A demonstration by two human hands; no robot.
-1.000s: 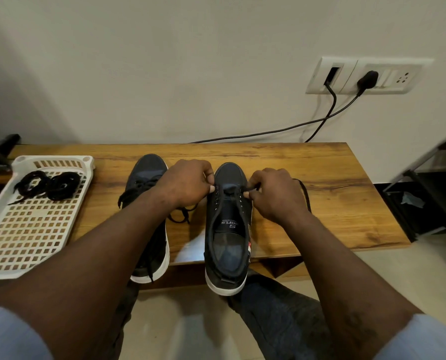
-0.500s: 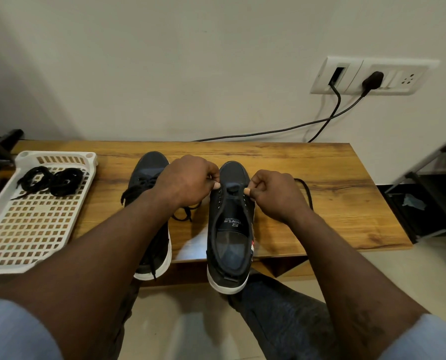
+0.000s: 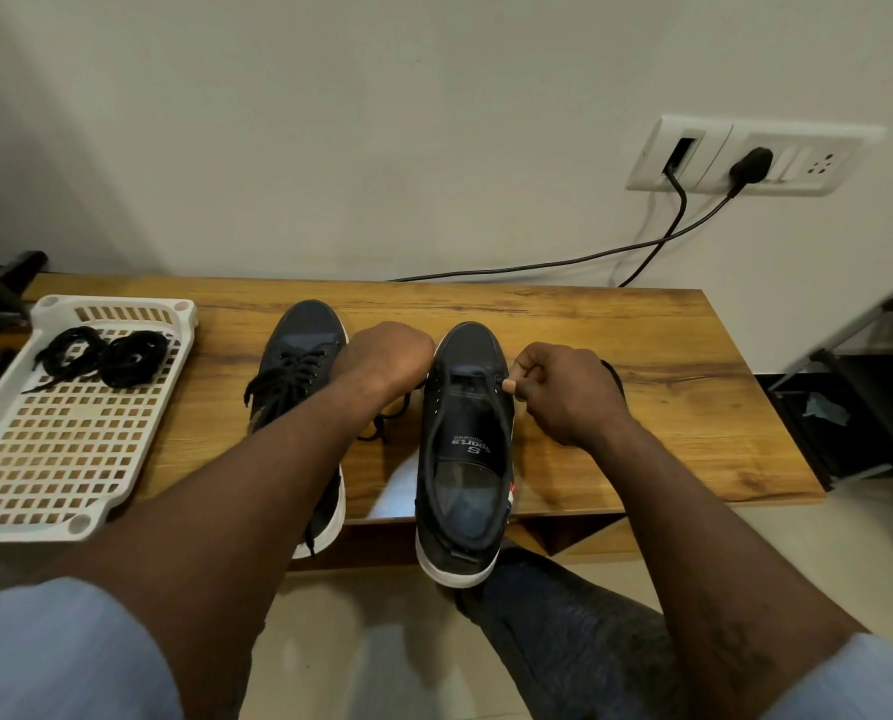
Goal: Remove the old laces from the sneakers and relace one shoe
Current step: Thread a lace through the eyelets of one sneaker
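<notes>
head | left hand [image 3: 382, 362] has drawn off the sneaker [image 3: 465, 449] at table [image 3: 657, 439] near edge, grip cannot tell | right hand [image 3: 564, 392] pinches lace [image 3: 615, 370] at eyelet | relacing barely begun

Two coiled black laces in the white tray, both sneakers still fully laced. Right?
Not quite. In the head view only the left sneaker is still laced; the right sneaker has most eyelets empty, and the right hand pinches its lace. The two coiled laces do lie in the white tray.
</notes>
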